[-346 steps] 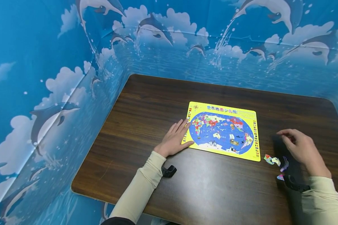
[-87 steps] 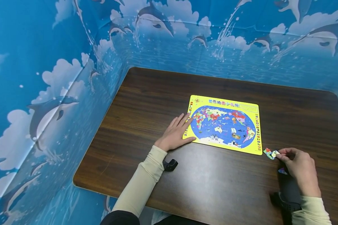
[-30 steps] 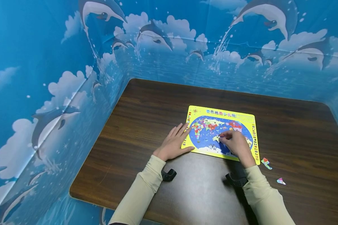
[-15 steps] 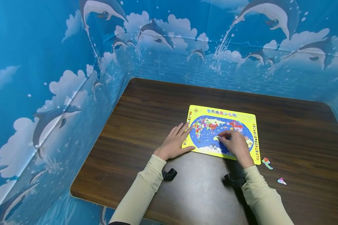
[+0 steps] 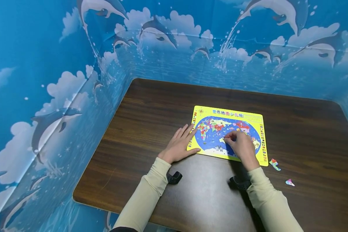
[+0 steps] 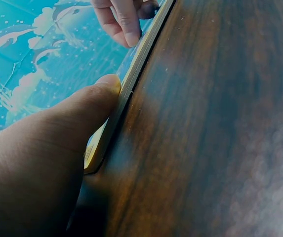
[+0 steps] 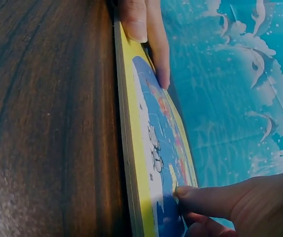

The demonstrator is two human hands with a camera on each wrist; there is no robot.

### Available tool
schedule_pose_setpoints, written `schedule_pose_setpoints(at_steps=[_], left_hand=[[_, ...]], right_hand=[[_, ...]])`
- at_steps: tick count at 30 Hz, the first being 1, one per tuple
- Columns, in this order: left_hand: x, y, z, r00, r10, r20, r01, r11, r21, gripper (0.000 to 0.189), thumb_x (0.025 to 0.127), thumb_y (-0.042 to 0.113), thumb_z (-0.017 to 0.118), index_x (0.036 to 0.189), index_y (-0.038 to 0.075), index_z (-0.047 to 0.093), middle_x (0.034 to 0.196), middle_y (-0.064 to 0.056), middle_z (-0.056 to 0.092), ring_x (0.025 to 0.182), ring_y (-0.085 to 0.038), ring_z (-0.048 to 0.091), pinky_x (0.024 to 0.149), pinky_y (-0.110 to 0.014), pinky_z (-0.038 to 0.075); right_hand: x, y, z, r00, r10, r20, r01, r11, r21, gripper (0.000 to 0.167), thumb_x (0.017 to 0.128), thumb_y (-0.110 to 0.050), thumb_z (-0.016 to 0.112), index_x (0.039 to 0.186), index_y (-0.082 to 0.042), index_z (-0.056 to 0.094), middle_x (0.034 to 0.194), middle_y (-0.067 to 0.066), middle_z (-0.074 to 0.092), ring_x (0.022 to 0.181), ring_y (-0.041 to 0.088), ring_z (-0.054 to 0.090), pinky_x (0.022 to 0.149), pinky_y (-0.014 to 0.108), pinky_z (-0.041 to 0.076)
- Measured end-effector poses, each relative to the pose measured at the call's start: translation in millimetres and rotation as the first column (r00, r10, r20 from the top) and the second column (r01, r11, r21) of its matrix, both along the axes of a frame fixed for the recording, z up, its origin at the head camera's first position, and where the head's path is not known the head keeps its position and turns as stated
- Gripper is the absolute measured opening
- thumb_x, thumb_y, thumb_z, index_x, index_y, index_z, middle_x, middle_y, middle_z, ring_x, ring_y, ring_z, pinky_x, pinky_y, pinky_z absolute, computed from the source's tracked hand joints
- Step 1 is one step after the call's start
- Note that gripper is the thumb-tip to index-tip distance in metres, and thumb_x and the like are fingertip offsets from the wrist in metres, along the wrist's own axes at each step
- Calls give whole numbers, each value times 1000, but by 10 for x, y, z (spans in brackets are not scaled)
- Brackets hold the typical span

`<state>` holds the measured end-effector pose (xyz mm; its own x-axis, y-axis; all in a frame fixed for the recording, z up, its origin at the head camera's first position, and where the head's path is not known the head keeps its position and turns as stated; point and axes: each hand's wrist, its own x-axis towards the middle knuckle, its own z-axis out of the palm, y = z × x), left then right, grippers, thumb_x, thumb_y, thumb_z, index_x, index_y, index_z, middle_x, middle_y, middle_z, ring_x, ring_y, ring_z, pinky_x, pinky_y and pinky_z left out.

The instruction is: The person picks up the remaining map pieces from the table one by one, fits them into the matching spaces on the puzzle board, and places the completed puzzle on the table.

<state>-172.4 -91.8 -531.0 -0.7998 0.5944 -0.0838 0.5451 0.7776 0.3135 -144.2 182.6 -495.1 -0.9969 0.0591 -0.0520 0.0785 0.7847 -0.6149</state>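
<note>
A yellow-bordered world map puzzle board point(image 5: 265, 138) lies flat on the table, its blue oval map facing up. My left hand point(image 5: 178, 144) rests spread on its left edge, the thumb point(image 6: 99, 94) along the near edge in the left wrist view. Over the map's middle, my right hand point(image 5: 242, 149) pinches a small puzzle piece, mostly covered by the fingers, at the pale Australia shape point(image 5: 221, 140). In the right wrist view the thumb point(image 7: 200, 200) is right at a yellowish part of the map, below printed penguins.
To the right of the board lie a red-and-green puzzle piece point(image 5: 274, 163) with a pale blue end and a pink puzzle piece point(image 5: 290, 182). The dark wood table point(image 5: 139, 129) meets a blue dolphin-print curtain point(image 5: 174, 61) behind and at left.
My right hand picked up a pale piece beside the board and carried it left onto the map. A dark purple piece has also left the table. My left hand has stayed put.
</note>
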Motion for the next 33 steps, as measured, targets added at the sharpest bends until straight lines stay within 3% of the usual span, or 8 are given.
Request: schedule_pose_setpoints(at_steps=[8,13,17,24,33], left_hand=[[70,-20,-53,999,5,35,-5,1000,-3,90,101,66,48,168,18,12,175,-2,3,160,-25,0,129,-42,2],[51,-5,-55,999,11,30,-11,1000,-5,90,100,67,47,168,20,11,175,-1,1,160,-24,-2,129,-41,1],[12,6,-27,1000,4,26,-4,1000,-2,90,100,66,47,168,19,12,175,-1,1,160,-24,-2,128,-40,0],[-19,-4,16,1000,5,27,-5,1000,4,90,101,65,49,168,19,11,175,-2,0,160,-23,-3,128,-40,-1],[-21,12,18,1000,4,27,-4,1000,-2,89,101,66,47,168,19,11,175,-1,0,160,-23,-3,128,-39,-1]], right_hand=[[114,229,76,999,28,45,-26,999,-35,25,100,-20,70,109,2,75,103,20,74,83,29,61,70,36,48],[240,759,239,998,-37,54,38,999,-9,35,103,-24,67,118,8,71,106,27,72,80,31,60,62,34,48],[379,1243,285,988,-70,134,67,997,23,40,105,-26,63,121,10,68,110,33,69,81,34,65,60,36,51],[545,1715,204,968,34,250,-52,997,65,34,104,-20,64,119,10,69,112,34,67,88,38,64,69,50,55],[586,1781,21,965,140,221,-152,988,37,33,98,-23,74,116,4,73,102,15,74,81,21,60,65,30,51]])
